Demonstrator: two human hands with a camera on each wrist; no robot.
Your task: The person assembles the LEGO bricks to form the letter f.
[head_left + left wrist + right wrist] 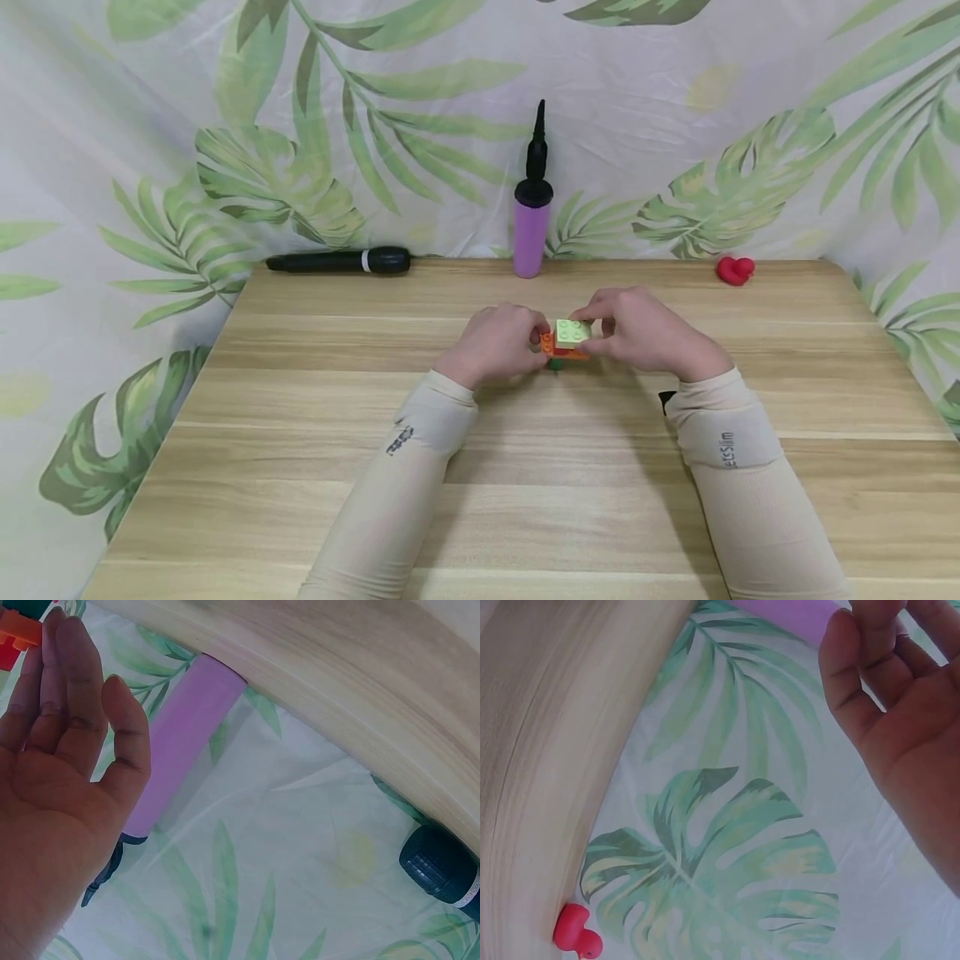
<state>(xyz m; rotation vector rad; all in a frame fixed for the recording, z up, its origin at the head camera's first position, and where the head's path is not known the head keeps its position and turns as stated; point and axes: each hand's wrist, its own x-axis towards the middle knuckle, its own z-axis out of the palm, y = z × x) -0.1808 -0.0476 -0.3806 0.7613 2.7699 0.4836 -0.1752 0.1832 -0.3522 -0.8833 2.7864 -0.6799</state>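
Above the middle of the table, both hands meet at a small stack of toy building bricks. My left hand [498,342] pinches the left end of an orange brick [547,343], which also shows at the corner of the left wrist view. My right hand [641,329] holds a light green brick [572,333] with four studs between thumb and fingers, on top of the orange one. Some red shows between them, and a dark green brick [555,364] sits below. In the right wrist view the bricks are out of sight.
At the table's [375,517] back edge stands a purple and black balloon pump [529,233]. A black rod-shaped object [337,261] with a white band lies at back left, a red rubber duck [734,270] at back right. Beside the right sleeve shows a small black piece [665,401].
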